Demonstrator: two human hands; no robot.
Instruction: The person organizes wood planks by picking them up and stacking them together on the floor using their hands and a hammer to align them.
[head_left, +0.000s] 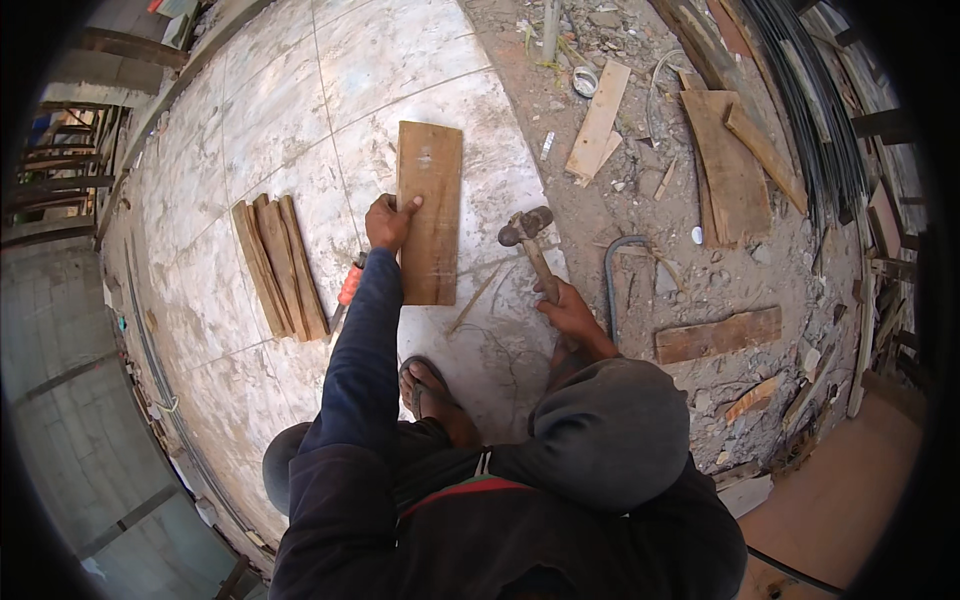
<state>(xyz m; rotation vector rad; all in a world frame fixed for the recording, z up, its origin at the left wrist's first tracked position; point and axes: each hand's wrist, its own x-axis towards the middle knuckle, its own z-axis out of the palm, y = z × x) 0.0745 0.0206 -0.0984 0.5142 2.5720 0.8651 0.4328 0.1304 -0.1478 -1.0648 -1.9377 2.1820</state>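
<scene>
A flat brown wooden board (430,215) lies lengthwise before me on the tiled floor. My left hand (390,222) grips its left edge, the thumb resting on top and the other fingers mostly hidden at the side. In my right hand (572,315) is a hammer (537,262), held by its wooden handle. Its dark metal head is up, to the right of the board and apart from it. Beside my left forearm lies a tool with a red handle (350,284); the sleeve partly covers it, so its kind is unclear.
Several narrow wooden strips (280,266) lie grouped at the left. Rubble ground at the right carries a pale plank (600,120), a wide board (728,165), a short brown plank (718,334) and a bent grey hose (610,285). Long dark rods (810,110) run along the far right.
</scene>
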